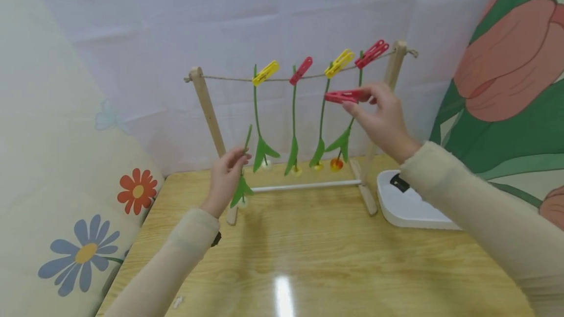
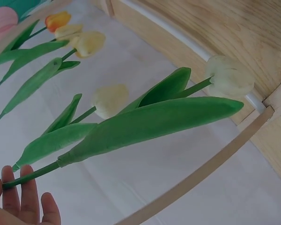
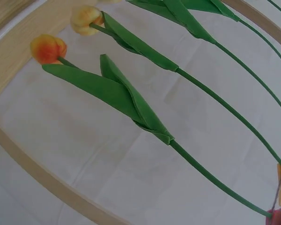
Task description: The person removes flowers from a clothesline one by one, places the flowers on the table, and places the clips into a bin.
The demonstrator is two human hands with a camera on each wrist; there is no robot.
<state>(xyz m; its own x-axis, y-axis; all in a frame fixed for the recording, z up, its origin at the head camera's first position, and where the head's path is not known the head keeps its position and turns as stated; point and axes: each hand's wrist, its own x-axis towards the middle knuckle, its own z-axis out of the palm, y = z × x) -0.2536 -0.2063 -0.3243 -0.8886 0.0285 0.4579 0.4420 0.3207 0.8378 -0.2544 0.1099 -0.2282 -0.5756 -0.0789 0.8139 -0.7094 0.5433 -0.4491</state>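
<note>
My left hand (image 1: 224, 177) pinches the stem of an artificial white tulip (image 2: 150, 123), its bloom pointing down, left of the hanging row. In my right hand (image 1: 385, 116), thumb and fingers grip a red clothespin (image 1: 341, 96) in front of the two rightmost stems. Several tulips hang head down from a twine line (image 1: 229, 79). Yellow clothespins (image 1: 266, 73) and red clothespins (image 1: 301, 70) alternate along it, holding the stem ends. The orange tulip (image 3: 48, 48) is the rightmost; paler blooms hang left of it. The right wrist view shows no clear part of the right hand.
A wooden stand (image 1: 207, 111) carries the twine, with a white bar (image 1: 304, 186) low between its feet. At the right on the wooden table (image 1: 299, 248) sits a white tray (image 1: 414, 216) with a black item in it. White cloth hangs behind.
</note>
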